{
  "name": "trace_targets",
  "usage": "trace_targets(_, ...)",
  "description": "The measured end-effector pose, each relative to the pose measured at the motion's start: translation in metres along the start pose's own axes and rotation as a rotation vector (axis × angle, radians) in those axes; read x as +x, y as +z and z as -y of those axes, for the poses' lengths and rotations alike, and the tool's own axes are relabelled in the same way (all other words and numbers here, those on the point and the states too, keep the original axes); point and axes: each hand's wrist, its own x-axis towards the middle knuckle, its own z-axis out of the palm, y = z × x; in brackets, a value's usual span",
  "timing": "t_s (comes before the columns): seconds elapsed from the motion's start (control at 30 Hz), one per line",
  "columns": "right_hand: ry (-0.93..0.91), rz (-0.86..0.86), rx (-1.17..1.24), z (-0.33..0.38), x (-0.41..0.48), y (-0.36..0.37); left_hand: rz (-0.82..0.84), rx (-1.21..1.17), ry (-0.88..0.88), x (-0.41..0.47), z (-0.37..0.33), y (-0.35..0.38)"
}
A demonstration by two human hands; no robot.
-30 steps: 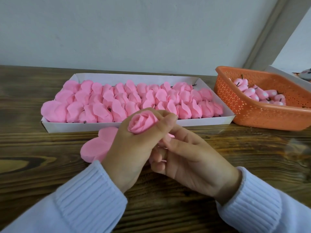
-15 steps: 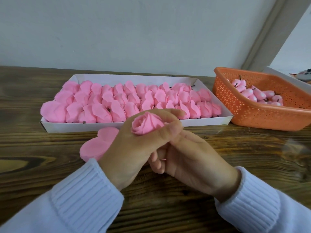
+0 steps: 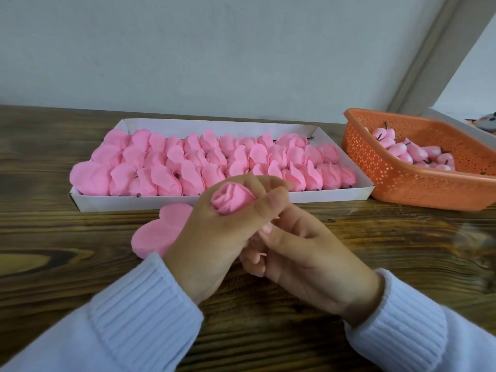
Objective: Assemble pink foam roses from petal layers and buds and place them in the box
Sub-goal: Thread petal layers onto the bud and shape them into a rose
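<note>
My left hand [image 3: 214,237] grips a pink foam rose [image 3: 230,201] just above the table, fingers and thumb curled round its petals. Right behind it, my right hand [image 3: 303,253] has its fingers curled under the rose's base, where a bit of pink shows between them. The white box [image 3: 268,202] lies beyond my hands, holding several rows of finished pink roses [image 3: 188,167]. A stack of flat pink petal layers [image 3: 158,232] rests on the table, partly hidden by my left hand.
An orange perforated basket [image 3: 397,181] with several pink buds [image 3: 410,154] on dark stems stands at the right. A white tray edge [image 3: 456,124] shows behind it. The wooden table [image 3: 53,264] stretches left, and a grey wall rises behind.
Both hands have stayed over the same spot. The rose has turned a little in my left hand while the right fingers worked at its base.
</note>
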Motion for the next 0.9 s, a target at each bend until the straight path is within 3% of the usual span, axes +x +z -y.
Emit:
trace_targets(0.13, 0.055, -0.023, -0.038, 0.0002, 0.0015, -0.0007, 0.042, -0.02, 0.009, -0.0009, -0.0046, 0.0001)
trace_targets(0.27, -0.005, -0.003, 0.007, 0.0002, 0.0008, 0.0003, -0.074, 0.077, -0.011, 0.0007, -0.0023, -0.0024)
trace_targets(0.43, 0.048, -0.013, -0.02, 0.0008, 0.0022, -0.0012, 0.044, 0.017, -0.011, -0.0026, -0.0008, 0.0023)
trace_targets(0.9, 0.08, -0.011, 0.046, 0.0024, 0.0013, 0.0015, 0.003, 0.04, 0.019, -0.0022, 0.0026, -0.0001)
